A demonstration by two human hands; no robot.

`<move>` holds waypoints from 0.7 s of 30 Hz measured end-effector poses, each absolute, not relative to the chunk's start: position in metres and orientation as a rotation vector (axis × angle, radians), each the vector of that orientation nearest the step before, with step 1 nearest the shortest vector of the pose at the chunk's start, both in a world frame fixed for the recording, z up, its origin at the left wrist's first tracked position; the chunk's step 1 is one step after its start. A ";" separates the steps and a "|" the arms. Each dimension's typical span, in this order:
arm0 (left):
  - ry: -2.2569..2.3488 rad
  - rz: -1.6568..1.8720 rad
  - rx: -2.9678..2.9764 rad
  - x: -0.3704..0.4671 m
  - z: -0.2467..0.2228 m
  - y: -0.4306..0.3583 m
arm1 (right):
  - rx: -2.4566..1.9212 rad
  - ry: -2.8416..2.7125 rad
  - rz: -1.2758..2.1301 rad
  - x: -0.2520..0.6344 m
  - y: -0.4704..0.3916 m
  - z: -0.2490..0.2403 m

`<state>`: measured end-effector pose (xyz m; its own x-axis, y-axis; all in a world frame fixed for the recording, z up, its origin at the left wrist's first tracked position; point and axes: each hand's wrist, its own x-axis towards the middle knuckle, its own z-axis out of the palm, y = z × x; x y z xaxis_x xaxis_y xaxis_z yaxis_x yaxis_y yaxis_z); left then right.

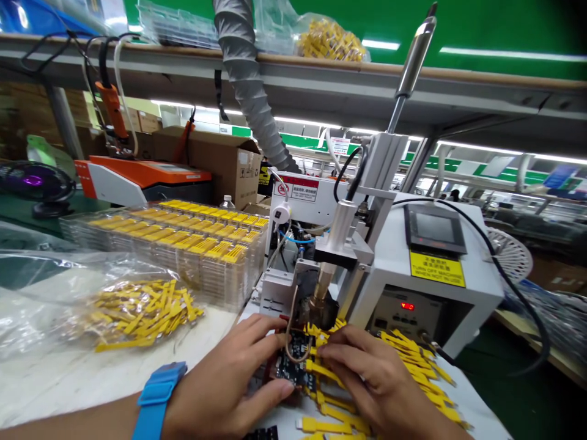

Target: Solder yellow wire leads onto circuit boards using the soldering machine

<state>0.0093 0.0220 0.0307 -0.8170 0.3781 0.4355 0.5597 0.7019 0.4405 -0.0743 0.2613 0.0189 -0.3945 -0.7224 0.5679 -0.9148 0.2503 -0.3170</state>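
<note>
A dark circuit board point(293, 368) lies under the soldering machine's head point(322, 290). My left hand point(233, 373) holds it from the left, thumb at the near edge and fingers at the far left edge. On the other side, my right hand point(371, 373) has its thumb and fingers pinched on a yellow strip-like cable piece point(321, 368), its end at the board's right edge. My fingers hide part of this piece. More yellow pieces point(332, 421) lie loose below and around the right hand. A thin tan tube point(288, 342) curves over the board.
Right of the machine stands a control box point(435, 269), with yellow pieces point(417, 363) before it. At left are a plastic bag of yellow pieces point(142, 311) and stacked clear trays point(224, 278). A grey hose point(245, 79) hangs from the shelf point(183, 67).
</note>
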 end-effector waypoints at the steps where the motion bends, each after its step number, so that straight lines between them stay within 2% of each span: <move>1: -2.589 -0.818 -0.739 0.009 0.031 0.022 | 1.508 -2.228 0.876 -0.074 0.261 0.019; 21: -2.602 -0.621 -0.781 0.008 0.031 0.020 | 1.499 -2.159 0.688 -0.070 0.257 0.029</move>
